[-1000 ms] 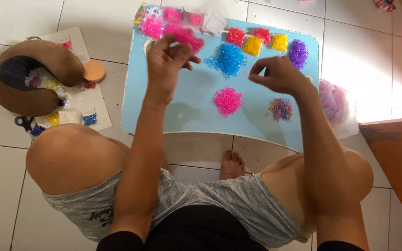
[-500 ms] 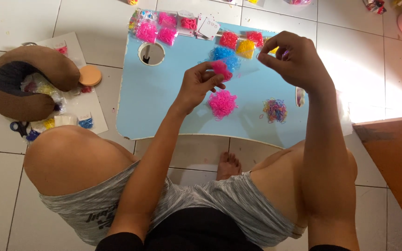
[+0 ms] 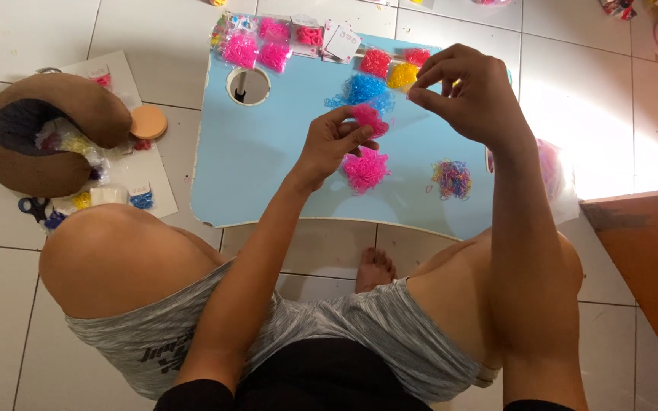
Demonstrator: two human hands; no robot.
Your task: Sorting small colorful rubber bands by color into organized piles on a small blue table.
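My left hand [image 3: 330,141] pinches a clump of pink rubber bands [image 3: 368,119] above the light blue lap table [image 3: 268,167]. My right hand [image 3: 467,91] hovers over the table's far right part with fingertips pinched together on something too small to make out. A pink pile of bands [image 3: 365,169] lies on the table just under my left hand. A blue pile [image 3: 361,90] sits behind it. A mixed-colour pile [image 3: 452,178] lies to the right, under my right forearm.
Small bags of pink, red and yellow bands [image 3: 272,46] line the table's far edge beside a round hole [image 3: 247,85]. A brown neck pillow [image 3: 39,129], a round orange lid [image 3: 148,122] and scissors [image 3: 33,207] lie on the left floor. A wooden edge [image 3: 649,266] stands right.
My left hand came down from the table's far side towards the middle, carrying the pink clump. My right hand rose and moved towards the far edge.
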